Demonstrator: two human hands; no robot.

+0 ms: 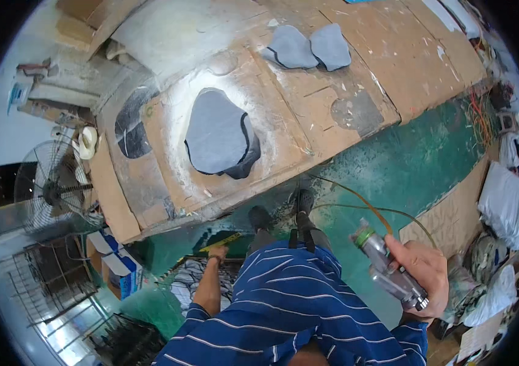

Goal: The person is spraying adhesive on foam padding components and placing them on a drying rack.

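My right hand [421,268] is closed around a metal spray gun [393,271] with a green ring, held to the right of my body. My left hand [216,252] is low on the left, its fingers closed at a dark piece with a yellow edge [221,243]; most of that piece is in shadow. On the cardboard-covered table ahead lies a large grey moulded pad [216,131] with a black rim, inside a ring of white overspray. Two smaller grey pads, a left one [294,47] and a right one [330,47], lie farther back.
Below my left hand stands a crate of grey pieces [193,277]. A fan [52,189] and a blue-and-white box [116,265] are on the left. A hose [357,192] crosses the green floor. White bags [503,198] are piled on the right.
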